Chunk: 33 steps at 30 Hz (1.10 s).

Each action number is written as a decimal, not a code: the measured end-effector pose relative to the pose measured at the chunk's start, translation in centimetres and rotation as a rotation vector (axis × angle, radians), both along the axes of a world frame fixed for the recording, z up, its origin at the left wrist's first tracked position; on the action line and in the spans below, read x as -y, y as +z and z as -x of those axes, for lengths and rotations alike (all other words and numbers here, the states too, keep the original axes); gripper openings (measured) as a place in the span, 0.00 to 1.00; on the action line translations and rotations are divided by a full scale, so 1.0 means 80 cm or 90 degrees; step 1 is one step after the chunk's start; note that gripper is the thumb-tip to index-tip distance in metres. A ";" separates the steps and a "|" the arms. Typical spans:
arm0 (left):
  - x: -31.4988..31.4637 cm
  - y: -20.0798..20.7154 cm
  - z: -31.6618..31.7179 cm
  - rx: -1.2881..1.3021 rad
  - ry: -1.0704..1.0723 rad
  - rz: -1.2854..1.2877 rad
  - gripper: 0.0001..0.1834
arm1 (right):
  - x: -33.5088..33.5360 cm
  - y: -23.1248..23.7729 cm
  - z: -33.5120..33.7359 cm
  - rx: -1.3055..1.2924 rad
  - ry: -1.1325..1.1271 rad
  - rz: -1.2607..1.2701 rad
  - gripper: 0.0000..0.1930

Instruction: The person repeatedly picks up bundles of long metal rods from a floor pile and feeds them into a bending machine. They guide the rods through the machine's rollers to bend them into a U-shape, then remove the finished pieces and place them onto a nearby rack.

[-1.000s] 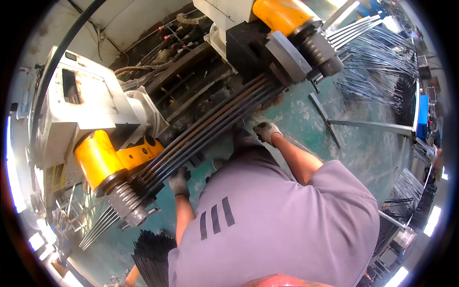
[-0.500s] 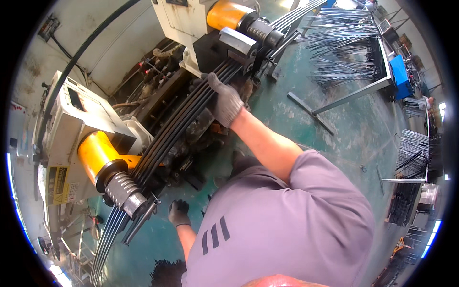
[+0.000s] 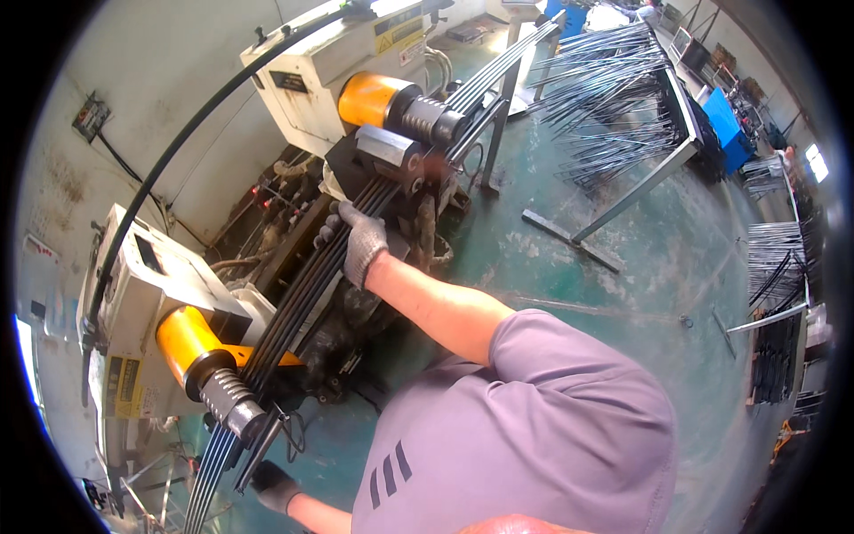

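Note:
A bundle of long dark metal rods (image 3: pixel 313 283) runs slantwise across a machine, through its two yellow-bodied heads. My right hand (image 3: pixel 363 242), in a grey knit glove, is closed over the rods just below the upper head's grey metal block (image 3: pixel 389 151). Some of its fingertips show on the far side of the bundle. Lower left, my left hand (image 3: pixel 274 487), in a dark-palmed glove, is beside the lower rod ends (image 3: pixel 212 472), close to a short bar under the lower yellow head (image 3: pixel 189 343). Its fingers are dark and blurred; contact is unclear.
The upper yellow head (image 3: pixel 378 100) sits on a white machine housing (image 3: pixel 298 84). A black hose (image 3: pixel 169 165) arches over both housings. At right, a metal rack (image 3: pixel 636 191) holds many thin rods, its foot (image 3: pixel 569 240) standing on the green floor. A blue panel (image 3: pixel 728 129) stands behind it.
The whole view has shifted. My left hand has moved from near my body toward the lower rod ends. My right hand stays closed on the rods below the upper head.

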<state>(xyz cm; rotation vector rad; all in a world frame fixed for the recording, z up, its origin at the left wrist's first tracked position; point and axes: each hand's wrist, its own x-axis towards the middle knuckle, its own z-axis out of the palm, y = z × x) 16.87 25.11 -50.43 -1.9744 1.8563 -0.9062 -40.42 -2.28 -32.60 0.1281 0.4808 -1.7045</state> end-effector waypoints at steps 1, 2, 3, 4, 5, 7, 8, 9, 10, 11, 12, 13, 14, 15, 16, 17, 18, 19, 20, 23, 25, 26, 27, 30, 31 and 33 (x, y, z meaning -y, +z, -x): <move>0.023 0.034 0.026 -0.230 0.095 0.079 0.16 | -0.001 -0.003 0.009 -0.003 -0.018 -0.004 0.08; 0.018 0.053 0.031 -0.344 0.168 0.122 0.16 | 0.005 -0.011 0.002 0.006 0.002 0.000 0.08; 0.041 0.072 0.042 -0.456 0.210 0.167 0.17 | 0.004 -0.015 0.017 0.005 -0.012 0.004 0.08; 0.035 0.076 0.027 -0.453 0.233 0.185 0.18 | 0.005 -0.016 0.011 0.006 0.004 0.012 0.08; 0.011 0.043 -0.058 -0.829 0.156 0.306 0.19 | 0.006 -0.011 -0.002 0.017 0.033 0.024 0.07; 0.026 0.029 -0.106 -1.162 0.076 0.546 0.21 | 0.012 -0.018 -0.004 -0.001 0.031 0.008 0.08; 0.080 0.062 -0.046 -1.128 0.097 0.552 0.21 | 0.013 -0.030 0.017 -0.028 -0.007 -0.006 0.08; 0.098 0.109 -0.016 -1.104 0.090 0.587 0.21 | 0.013 -0.032 0.021 -0.035 -0.015 -0.015 0.08; 0.098 0.148 -0.003 -1.080 0.079 0.614 0.21 | 0.010 -0.027 0.017 -0.026 -0.005 -0.008 0.08; 0.100 0.184 0.010 -1.058 0.065 0.634 0.21 | 0.009 -0.023 0.015 -0.028 0.002 -0.011 0.08; 0.104 0.215 0.025 -1.047 0.046 0.656 0.21 | 0.008 -0.022 0.014 -0.031 0.005 -0.015 0.08; 0.109 0.248 0.033 -1.034 0.026 0.666 0.21 | 0.006 -0.020 0.013 -0.035 0.009 -0.019 0.07; 0.108 0.283 0.041 -1.016 0.008 0.677 0.21 | 0.006 -0.023 0.010 -0.029 0.017 -0.008 0.07; 0.112 0.313 0.048 -1.005 -0.010 0.684 0.22 | 0.008 -0.025 0.011 -0.022 0.017 -0.002 0.07; 0.117 0.344 0.053 -0.991 -0.032 0.686 0.22 | 0.007 -0.028 0.012 -0.014 0.016 0.003 0.07; 0.117 0.373 0.058 -0.981 -0.050 0.696 0.22 | 0.009 -0.028 0.009 -0.007 0.020 0.012 0.07; 0.121 0.398 0.066 -0.979 -0.069 0.699 0.22 | 0.009 -0.026 0.011 -0.013 0.017 0.010 0.07; 0.124 0.421 0.073 -0.979 -0.090 0.700 0.22 | 0.009 -0.024 0.012 -0.011 0.020 0.009 0.07; 0.125 0.444 0.079 -0.976 -0.111 0.702 0.22 | 0.008 -0.023 0.012 -0.007 0.024 0.009 0.07; 0.135 0.502 0.088 -0.971 -0.162 0.676 0.22 | 0.004 -0.023 0.010 -0.002 0.032 0.002 0.08; 0.147 0.531 0.098 -0.987 -0.202 0.658 0.22 | 0.010 -0.030 0.015 -0.003 0.031 0.009 0.08; 0.152 0.544 0.102 -0.998 -0.215 0.649 0.22 | 0.009 -0.029 0.016 0.000 0.025 0.017 0.07; 0.147 0.567 0.113 -0.991 -0.228 0.643 0.22 | 0.007 -0.026 0.013 0.014 0.034 0.019 0.07; 0.162 0.604 0.138 -1.021 -0.261 0.599 0.22 | 0.003 -0.018 0.017 0.028 0.036 0.009 0.07; 0.181 0.602 0.141 -1.049 -0.270 0.576 0.22 | 0.003 -0.018 0.021 0.011 0.026 0.003 0.07; 0.179 0.637 0.169 -1.043 -0.271 0.546 0.22 | 0.002 -0.015 0.012 0.016 0.042 -0.005 0.07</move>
